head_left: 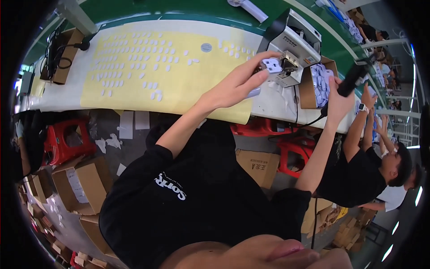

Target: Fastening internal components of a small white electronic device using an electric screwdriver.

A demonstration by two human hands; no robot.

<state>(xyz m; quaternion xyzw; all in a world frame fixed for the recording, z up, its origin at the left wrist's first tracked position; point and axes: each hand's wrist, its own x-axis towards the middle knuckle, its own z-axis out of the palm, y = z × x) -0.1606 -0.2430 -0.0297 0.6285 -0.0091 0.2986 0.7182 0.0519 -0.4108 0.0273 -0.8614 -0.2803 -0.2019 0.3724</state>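
My left hand reaches to the right over the table. Its thumb and fingers pinch a small white plastic socket piece with dark slots, in front of the opening of a silver-and-black tabletop machine. In my right hand, raised at the right, is a black corded electric screwdriver, slanting up and away; its cable hangs below the hand. Between the hands, a cardboard box holds many white plastic pieces. Another pale piece lies under my left hand.
Rows of small white oval pieces cover a yellow sheet with a grey disc. A carton with black cables stands at the far left. Red stools and open cartons crowd the floor. A co-worker sits close at right.
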